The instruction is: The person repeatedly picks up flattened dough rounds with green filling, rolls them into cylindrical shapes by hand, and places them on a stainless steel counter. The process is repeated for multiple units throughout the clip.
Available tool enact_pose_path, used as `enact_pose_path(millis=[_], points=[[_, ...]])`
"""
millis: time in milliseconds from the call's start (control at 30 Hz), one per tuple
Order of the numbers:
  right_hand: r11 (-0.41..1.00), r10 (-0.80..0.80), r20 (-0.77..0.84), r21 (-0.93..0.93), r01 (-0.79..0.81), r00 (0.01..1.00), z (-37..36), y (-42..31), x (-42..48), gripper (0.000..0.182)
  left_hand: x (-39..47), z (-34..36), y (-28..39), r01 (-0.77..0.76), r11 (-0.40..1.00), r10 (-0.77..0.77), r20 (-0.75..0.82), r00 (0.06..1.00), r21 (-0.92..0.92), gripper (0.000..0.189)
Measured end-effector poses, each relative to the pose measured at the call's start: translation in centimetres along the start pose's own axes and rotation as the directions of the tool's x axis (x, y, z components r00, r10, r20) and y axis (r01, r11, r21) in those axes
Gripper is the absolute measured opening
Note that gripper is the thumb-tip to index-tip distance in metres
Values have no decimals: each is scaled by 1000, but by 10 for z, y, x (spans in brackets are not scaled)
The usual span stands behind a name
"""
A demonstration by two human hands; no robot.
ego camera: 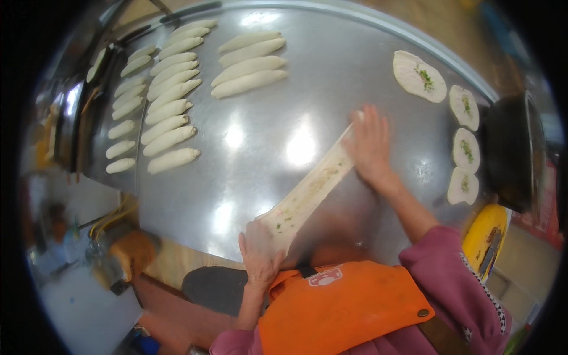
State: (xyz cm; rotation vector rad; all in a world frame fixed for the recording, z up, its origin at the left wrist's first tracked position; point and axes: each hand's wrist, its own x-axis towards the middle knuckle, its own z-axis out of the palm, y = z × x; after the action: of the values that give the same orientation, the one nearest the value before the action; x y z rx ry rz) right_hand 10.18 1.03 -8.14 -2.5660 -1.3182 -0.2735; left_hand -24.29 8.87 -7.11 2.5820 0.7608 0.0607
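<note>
A long strip of stretched dough [308, 188], dotted with chopped green herbs, runs slantwise above the metal table [248, 164]. My left hand [259, 255] grips its wide near end, close to the table's front edge. At the narrow far end, my right hand [368, 144] has hold of the dough; motion blurs it, and its fingertips point away from me. To the right, a flattened dough piece [419, 77] carries a line of green herbs. Several smaller dough pieces topped the same way, one of them a dough round [466, 151], form a column beside it.
Several rolled dough pieces [168, 111] form a column at the left, with smaller dough rolls [121, 128] beyond. Another group of dough rolls [250, 66] lies at the back. A dark pan [510, 151] and a yellow object [486, 239] border the right edge.
</note>
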Motion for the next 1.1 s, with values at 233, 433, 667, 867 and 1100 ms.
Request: enact_pose_path(millis=[233,433,667,867,1100], points=[[937,-4,78,349,-24,997,-17,-27,-26,62,-4,-3,-4,-32,999,31,-29,999,-43,75],[959,-85,188,281,30,978,-15,-74,-62,61,0,-15,1,-70,997,68,-60,996,-39,65],[847,-298,121,491,204,947,-40,-105,-78,64,-2,-19,-1,-73,997,73,-43,996,-17,64],[921,-141,189,384,59,972,-29,-145,-98,63,-12,-10,-7,-89,996,89,-33,995,-12,67],[825,-182,175,562,54,968,-51,-170,-99,62,-14,-12,-10,-99,995,99,-21,995,6,68]])
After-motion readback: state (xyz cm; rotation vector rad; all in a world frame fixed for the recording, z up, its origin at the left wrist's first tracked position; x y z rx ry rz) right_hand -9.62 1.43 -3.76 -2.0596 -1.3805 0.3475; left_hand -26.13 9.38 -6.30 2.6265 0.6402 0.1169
